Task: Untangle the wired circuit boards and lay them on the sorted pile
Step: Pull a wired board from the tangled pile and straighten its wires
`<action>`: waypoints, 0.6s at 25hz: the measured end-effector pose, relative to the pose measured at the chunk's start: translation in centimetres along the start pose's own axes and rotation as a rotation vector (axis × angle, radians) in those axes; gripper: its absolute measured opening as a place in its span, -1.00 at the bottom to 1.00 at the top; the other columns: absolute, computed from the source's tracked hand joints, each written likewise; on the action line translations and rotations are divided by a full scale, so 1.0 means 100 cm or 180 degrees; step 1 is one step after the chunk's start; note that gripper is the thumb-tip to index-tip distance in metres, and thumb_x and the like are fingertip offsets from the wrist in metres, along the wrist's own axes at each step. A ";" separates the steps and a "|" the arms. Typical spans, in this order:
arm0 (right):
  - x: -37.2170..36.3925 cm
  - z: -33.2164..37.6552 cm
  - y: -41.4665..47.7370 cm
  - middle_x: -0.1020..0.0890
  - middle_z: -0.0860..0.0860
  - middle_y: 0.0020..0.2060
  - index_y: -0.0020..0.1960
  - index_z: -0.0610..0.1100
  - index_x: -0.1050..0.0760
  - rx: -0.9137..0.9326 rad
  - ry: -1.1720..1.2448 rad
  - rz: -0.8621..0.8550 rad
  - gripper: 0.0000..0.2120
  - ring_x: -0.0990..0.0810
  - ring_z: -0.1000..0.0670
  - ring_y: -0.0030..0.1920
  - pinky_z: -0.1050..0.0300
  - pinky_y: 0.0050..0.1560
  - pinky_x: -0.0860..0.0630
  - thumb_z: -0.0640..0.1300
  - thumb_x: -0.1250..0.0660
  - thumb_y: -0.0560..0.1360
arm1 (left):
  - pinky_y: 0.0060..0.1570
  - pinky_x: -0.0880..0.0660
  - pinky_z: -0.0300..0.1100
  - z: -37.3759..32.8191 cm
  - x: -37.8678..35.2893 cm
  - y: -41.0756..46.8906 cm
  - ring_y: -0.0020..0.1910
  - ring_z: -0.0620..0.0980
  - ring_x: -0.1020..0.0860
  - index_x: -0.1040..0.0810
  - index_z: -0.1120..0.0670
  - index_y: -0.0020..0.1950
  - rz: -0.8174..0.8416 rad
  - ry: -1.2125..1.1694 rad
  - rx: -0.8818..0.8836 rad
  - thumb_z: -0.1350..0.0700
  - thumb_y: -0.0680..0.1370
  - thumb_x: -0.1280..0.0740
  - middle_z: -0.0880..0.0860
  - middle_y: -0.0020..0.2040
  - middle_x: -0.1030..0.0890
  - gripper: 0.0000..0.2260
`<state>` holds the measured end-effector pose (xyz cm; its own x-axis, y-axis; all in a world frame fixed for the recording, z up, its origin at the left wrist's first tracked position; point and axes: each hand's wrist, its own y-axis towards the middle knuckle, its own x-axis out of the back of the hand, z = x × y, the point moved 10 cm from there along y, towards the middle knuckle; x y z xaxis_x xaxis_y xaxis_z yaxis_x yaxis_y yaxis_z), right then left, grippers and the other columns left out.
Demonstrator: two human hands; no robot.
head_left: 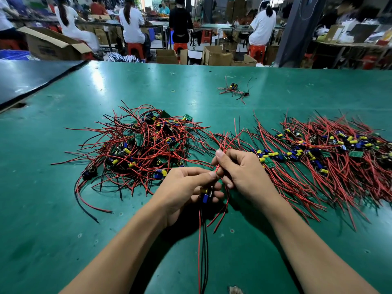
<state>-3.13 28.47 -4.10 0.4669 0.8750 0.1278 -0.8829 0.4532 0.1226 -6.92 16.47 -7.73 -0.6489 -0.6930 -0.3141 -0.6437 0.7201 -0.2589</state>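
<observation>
Item 1: left hand, which I see at centre. Its fingers are curled round one wired circuit board with blue and yellow capacitors showing. The board's red and black leads hang toward six o'clock.

Item 2: right hand, just beside the left at its one o'clock. Thumb and fingers pinch a bunch of red wires that fan toward twelve.

Item 3: tangled heap, ten o'clock of the hands, on the green table.

Item 4: sorted pile, two o'clock of the hands. Boards lie in a row, wires combed roughly parallel.

Item 5: stray cluster, twelve o'clock, well apart. I note a rubber band at its nine.
</observation>
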 end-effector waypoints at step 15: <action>0.032 0.017 0.001 -0.47 0.14 -0.54 -0.27 -0.17 -0.59 0.0534 -0.0766 -0.0732 -0.73 -0.35 0.19 -0.47 0.29 -0.36 -0.31 -0.07 -0.44 0.55 | -0.42 -0.57 -0.19 -0.003 -0.010 -0.009 -0.43 0.11 -0.58 -0.48 0.27 -0.12 0.0239 0.0054 0.0114 0.33 0.53 -0.35 0.22 -0.36 -0.53 -0.94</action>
<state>-1.64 30.97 -2.01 0.6679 0.6795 0.3036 -0.7426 0.5816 0.3321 -5.83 16.51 -6.87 -0.7016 -0.6374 -0.3185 -0.5783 0.7706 -0.2679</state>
